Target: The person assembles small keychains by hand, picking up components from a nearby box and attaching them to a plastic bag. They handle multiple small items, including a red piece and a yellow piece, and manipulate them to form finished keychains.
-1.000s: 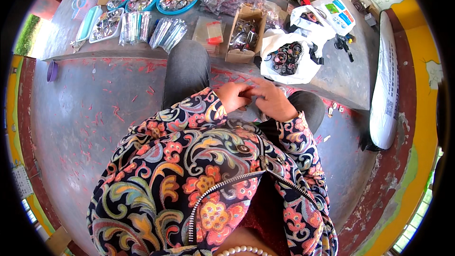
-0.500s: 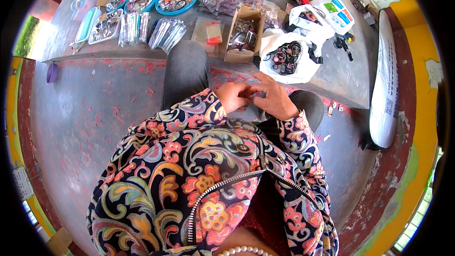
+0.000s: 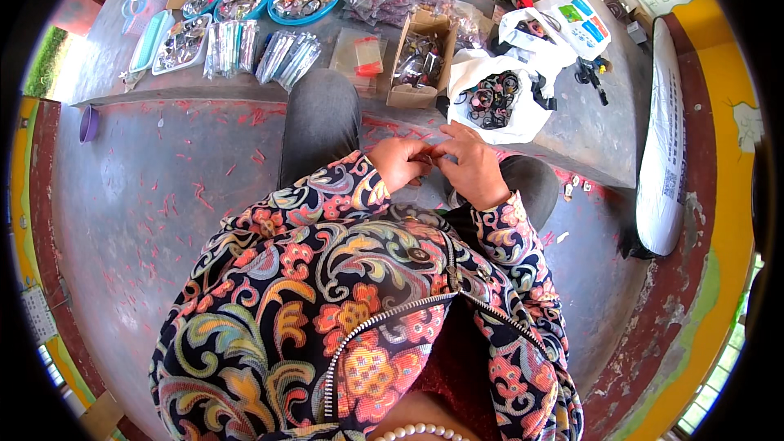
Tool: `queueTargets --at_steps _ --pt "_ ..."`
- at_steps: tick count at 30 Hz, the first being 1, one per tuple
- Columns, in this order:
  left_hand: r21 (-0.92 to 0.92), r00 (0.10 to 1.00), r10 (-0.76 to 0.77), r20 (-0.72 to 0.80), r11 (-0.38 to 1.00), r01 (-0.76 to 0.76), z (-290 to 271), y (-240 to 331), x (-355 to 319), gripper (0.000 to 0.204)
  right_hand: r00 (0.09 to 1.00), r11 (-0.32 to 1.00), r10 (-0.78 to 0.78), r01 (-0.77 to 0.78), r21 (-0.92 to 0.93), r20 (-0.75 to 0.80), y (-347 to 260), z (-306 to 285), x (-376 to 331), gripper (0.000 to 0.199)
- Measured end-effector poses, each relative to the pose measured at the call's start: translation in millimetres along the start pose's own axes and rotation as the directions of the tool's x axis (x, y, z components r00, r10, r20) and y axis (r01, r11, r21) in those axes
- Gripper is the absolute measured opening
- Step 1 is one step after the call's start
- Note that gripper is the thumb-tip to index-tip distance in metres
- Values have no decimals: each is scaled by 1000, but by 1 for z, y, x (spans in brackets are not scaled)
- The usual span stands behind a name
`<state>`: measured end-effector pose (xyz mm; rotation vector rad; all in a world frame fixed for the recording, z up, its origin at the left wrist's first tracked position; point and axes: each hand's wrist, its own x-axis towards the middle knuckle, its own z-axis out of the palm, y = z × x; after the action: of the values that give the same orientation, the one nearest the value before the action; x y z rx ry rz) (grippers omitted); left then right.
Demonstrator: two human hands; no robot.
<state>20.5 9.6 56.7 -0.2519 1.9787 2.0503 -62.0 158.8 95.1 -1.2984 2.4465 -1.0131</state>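
Observation:
My left hand [image 3: 398, 163] and my right hand [image 3: 471, 165] meet in front of my lap, their fingertips pinched together. Whatever lies between the fingers is too small and too covered to make out. Just beyond my right hand, a white plastic bag [image 3: 529, 124] lies open on the raised ledge, with dark hair ties [image 3: 492, 100] and small colourful bits inside. To its left is an open cardboard box [image 3: 406, 96] filled with small items in clear wrapping [image 3: 421, 59]. Flat clear plastic sleeves [image 3: 347, 49], one with a red patch, lie beside the box.
Blue and green round baskets [image 3: 336, 8] of small goods line the ledge's far side. Bundles of clear packets [image 3: 287, 59] and a white tray [image 3: 202, 55] are at left. A white padded panel [image 3: 663, 139] leans at right. Red scraps [image 3: 200, 193] litter the floor near a purple bowl [image 3: 90, 125].
My right hand has turned slightly and drawn its fingers in closer to my left fingertips. The surrounding goods have stayed put.

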Motion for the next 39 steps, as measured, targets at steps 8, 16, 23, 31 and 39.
queueTargets --at_steps 8,16,23,31,39 --pt "74 1000 5 -27 997 -3 4 5 -3 28 1000 1000 -25 25 -17 7 -1 3 3 9" --pt "46 999 24 -21 999 -23 6 3 -1 27 996 990 -82 84 -111 21 10 12 0 16" --pt "-277 992 -77 -98 960 47 -9 13 0 31 918 779 396 -350 521 24 2 -3 0 28" --pt "-431 973 -178 -148 897 99 -15 9 11 20 887 584 379 -452 674 266 20 28 -8 21" --pt "-636 966 -252 -66 756 154 -9 21 9 20 816 283 527 -432 856 237 36 39 -17 15"
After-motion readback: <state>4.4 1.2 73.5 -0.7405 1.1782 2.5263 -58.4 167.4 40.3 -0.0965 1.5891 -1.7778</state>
